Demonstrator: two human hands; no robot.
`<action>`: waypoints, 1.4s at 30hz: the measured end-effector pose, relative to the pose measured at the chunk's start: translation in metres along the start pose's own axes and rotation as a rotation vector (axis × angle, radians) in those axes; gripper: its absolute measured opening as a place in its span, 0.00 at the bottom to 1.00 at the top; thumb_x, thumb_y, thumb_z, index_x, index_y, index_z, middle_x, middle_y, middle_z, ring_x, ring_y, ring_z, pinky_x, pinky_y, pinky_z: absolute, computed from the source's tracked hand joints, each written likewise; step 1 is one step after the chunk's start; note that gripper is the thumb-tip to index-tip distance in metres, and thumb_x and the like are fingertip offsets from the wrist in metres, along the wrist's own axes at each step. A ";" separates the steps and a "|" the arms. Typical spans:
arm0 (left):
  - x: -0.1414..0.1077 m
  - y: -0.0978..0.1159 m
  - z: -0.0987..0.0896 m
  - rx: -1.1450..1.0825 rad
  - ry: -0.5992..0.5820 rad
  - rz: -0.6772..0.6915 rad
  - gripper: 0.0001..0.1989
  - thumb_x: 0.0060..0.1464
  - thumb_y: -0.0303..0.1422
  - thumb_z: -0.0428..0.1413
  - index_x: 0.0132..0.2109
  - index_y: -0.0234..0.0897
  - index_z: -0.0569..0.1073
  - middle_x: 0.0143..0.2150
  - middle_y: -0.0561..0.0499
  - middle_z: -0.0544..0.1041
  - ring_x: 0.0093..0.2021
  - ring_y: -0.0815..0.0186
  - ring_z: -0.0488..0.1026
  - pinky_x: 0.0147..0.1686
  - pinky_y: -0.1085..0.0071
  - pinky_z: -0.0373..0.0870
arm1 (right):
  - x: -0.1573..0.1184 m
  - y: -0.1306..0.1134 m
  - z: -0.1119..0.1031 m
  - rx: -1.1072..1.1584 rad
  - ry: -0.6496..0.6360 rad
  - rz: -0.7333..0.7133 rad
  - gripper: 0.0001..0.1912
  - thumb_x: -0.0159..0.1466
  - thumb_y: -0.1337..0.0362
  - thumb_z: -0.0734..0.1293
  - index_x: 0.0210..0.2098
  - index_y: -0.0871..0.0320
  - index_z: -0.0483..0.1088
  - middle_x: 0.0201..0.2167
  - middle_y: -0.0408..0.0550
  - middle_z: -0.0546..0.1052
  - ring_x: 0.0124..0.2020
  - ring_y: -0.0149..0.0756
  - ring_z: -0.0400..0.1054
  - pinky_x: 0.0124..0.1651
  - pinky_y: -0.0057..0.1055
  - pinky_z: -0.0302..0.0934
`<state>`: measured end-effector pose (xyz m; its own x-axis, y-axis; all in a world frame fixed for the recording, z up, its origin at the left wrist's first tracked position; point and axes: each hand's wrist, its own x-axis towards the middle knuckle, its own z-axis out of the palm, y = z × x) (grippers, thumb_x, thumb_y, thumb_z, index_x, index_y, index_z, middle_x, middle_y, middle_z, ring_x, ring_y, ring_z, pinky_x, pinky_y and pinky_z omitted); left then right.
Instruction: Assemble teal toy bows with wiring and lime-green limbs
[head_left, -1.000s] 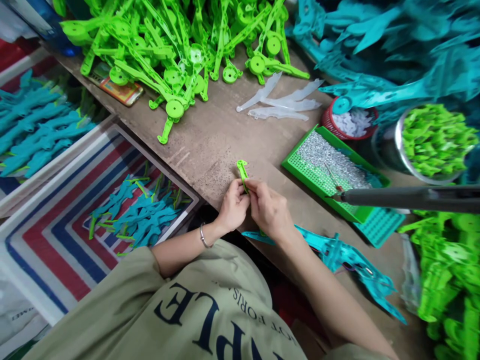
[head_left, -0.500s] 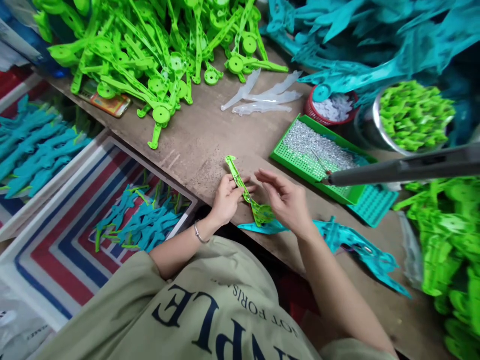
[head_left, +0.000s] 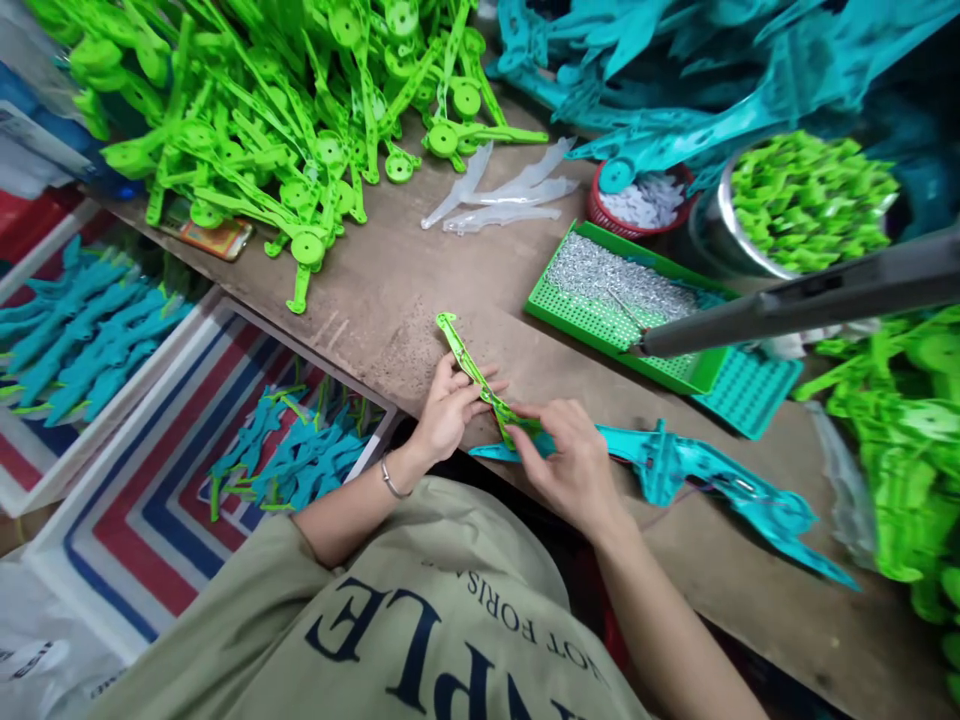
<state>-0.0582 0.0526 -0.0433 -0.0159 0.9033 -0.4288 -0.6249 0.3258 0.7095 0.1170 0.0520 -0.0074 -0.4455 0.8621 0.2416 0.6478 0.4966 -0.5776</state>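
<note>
A long, thin green plastic part [head_left: 466, 360] is held above the table's near edge, its inner side turned up. My left hand [head_left: 448, 408] grips it around the middle, thumb on the near side and fingers behind. At its lower end, my right hand [head_left: 568, 455] pinches the part between thumb and fingers. Below and to the right lies a teal plastic shell [head_left: 664, 462] with a thin dark wire along it. The left tip of that shell passes under the green part and my right hand.
A green tray [head_left: 540, 295] of small silvery pieces stands beyond my right hand, with a dark grey tool [head_left: 795, 300] hanging over it. Green parts [head_left: 307, 245] pile up at back left. White crates [head_left: 82, 560] hold teal assemblies at left. Translucent pieces [head_left: 517, 190] lie behind.
My right hand has come down and left and closed on the lower end of the green part. The green part has turned more edge-on. The camera view has shifted slightly.
</note>
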 end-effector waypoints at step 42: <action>0.006 -0.010 -0.003 0.131 -0.046 0.108 0.37 0.44 0.27 0.69 0.55 0.45 0.56 0.47 0.53 0.79 0.47 0.58 0.84 0.50 0.59 0.77 | 0.006 -0.002 0.020 0.034 0.084 0.280 0.09 0.66 0.63 0.67 0.31 0.57 0.76 0.26 0.47 0.78 0.25 0.34 0.70 0.32 0.31 0.62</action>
<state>-0.0542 0.0542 -0.0551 -0.0399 0.9457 -0.3226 -0.5146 0.2573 0.8179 0.1008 0.0540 -0.0203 -0.1982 0.9712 0.1319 0.7167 0.2354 -0.6564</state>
